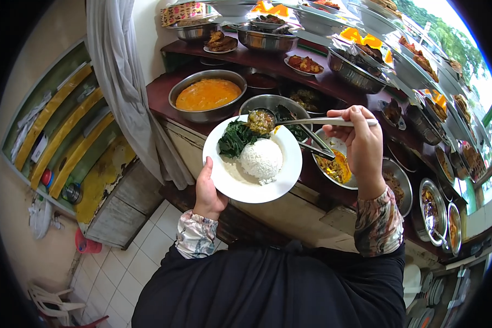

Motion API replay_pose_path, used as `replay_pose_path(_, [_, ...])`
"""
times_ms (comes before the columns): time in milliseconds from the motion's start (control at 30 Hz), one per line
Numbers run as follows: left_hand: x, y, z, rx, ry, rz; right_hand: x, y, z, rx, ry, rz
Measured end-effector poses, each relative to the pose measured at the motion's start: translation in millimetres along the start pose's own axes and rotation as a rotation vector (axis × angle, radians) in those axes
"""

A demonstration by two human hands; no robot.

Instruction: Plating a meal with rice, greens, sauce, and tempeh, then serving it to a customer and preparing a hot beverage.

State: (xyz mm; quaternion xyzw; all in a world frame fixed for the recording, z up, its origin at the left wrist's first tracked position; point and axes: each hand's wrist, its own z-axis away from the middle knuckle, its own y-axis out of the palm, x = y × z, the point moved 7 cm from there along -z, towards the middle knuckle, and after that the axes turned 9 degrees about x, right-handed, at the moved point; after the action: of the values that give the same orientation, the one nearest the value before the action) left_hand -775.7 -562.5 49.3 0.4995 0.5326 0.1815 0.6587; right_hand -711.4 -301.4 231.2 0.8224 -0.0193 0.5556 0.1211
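My left hand (210, 192) grips the rim of a white plate (233, 186) from below left. On the plate sit a mound of white rice (262, 158) and dark green cooked leaves (238, 138). Between the thumb and fingers of my right hand (358, 141) is the handle of a metal ladle (311, 121). Its bowl, full of chunky green sambal (260, 121), hangs over the plate's far edge, by the leaves. Partly hidden behind the plate is a steel bowl (270, 99) of dark leaves, with metal tongs (319, 141) lying across its near side.
A steel basin of orange curry (208, 95) stands at the back left. Beneath my right wrist is a bowl of yellow-orange food (337, 167). A raised shelf (311, 51) carries stacked dishes. On the left are a grey curtain (125, 82) and a wooden cabinet (117, 205).
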Motion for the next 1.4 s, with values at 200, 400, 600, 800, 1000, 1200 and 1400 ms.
replay_pose_path(200, [-10.8, -3.0, -9.3, 0.076, -0.073, 0.028, 0.0, 30.5, 32.2, 0.061, -0.107, 0.130])
replay_pose_path(400, [-20.7, -7.6, -15.2, 0.120, -0.143, 0.000, 1.9, 52.0, 49.1, 0.095, -0.187, 0.317])
replay_pose_path(600, [-29.9, -16.1, -16.7, 0.138, -0.194, -0.004, -2.4, 42.5, 44.8, -0.159, -0.192, 0.155])
replay_pose_path(800, [-34.9, -25.7, -19.1, 0.167, -0.225, 0.032, -26.4, -1.8, 17.1, -0.387, 0.060, -0.109])
replay_pose_path(1000, [-31.7, -34.6, -21.8, 0.157, -0.237, 0.029, -46.0, -53.3, -17.0, -0.585, 0.073, -0.167])
replay_pose_path(1200, [-37.0, -36.2, -18.3, 0.154, -0.185, 0.044, -110.6, -101.5, -58.5, -0.660, 0.134, -0.173])
replay_pose_path(1400, [-35.1, -45.2, -17.3, 0.110, -0.189, 0.045, -138.3, -124.7, -73.8, -0.581, 0.098, 0.003])
